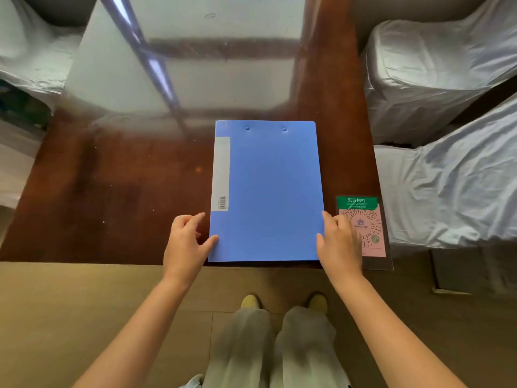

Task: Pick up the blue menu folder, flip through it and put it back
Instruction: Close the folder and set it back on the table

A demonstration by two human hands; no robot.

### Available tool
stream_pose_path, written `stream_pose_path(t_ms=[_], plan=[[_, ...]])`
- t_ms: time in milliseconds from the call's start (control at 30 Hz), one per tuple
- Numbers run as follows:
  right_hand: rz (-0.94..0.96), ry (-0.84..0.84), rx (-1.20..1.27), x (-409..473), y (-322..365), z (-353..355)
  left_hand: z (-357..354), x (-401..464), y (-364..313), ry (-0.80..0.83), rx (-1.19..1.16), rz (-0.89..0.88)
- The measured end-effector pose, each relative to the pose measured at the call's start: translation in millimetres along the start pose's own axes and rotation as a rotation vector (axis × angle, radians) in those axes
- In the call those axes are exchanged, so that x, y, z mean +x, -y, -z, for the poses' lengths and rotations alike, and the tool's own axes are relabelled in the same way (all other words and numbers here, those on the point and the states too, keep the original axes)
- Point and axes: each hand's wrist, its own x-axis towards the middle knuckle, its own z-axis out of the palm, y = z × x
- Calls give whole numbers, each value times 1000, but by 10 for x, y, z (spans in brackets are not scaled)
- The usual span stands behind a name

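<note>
The blue menu folder [268,191] lies closed and flat on the dark wooden table [112,191], its near edge at the table's front edge. A grey label strip runs down its left side. My left hand [184,245] is at the folder's lower left corner, thumb touching the edge, fingers spread. My right hand [340,242] is at the lower right edge, thumb and fingertips touching it. Neither hand has lifted the folder.
A pink and green QR code card [369,219] lies on the table just right of the folder, partly under my right hand. Chairs wrapped in white covers [447,177] stand on the right and left. The table's far half reflects glare.
</note>
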Motion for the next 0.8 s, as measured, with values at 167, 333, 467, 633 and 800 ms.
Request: stream_pose_path(t_ms=[167,333,467,633,800], plan=[[377,86,-270,-250,-138,-38,-69,-194,-1,115,271,-553],[492,137,-347,-222,-318,-8,-153,-224,4,198,383,-614],[559,97,-363,-194,-380,48,-161,-225,11,160,408,-645],[599,47,-345,-172,-466,88,-176,-234,-3,183,434,-677],[612,24,-332,-170,-561,72,-211,-223,-23,197,446,-686]])
